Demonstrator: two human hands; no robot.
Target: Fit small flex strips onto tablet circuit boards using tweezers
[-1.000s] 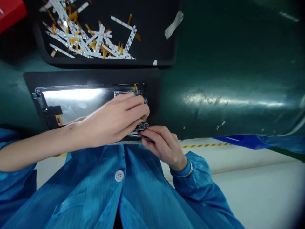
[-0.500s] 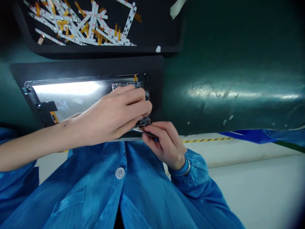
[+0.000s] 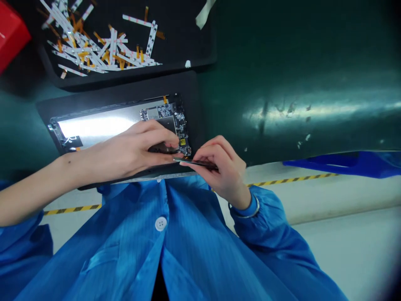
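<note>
An opened tablet back [image 3: 100, 125] with a shiny silver panel lies on a black mat [image 3: 125, 90]. Its dark circuit board [image 3: 169, 121] sits at the right end. My left hand [image 3: 134, 150] rests over the panel's lower right, fingers pinched together at the board's lower edge; what they press is hidden. My right hand [image 3: 219, 167] is closed around thin dark tweezers [image 3: 194, 162], whose tip points left and meets my left fingertips beside the board.
A black tray [image 3: 194, 62] holding several white and orange flex strips [image 3: 100, 50] stands behind the mat. A red box [image 3: 11, 35] is at the far left. Green table surface [image 3: 297, 83] stretches right; a blue object [image 3: 344, 161] lies at its near edge.
My left hand slid down and left, uncovering most of the circuit board. My right hand with the tweezers stayed at the board's lower corner. The view shifted slightly.
</note>
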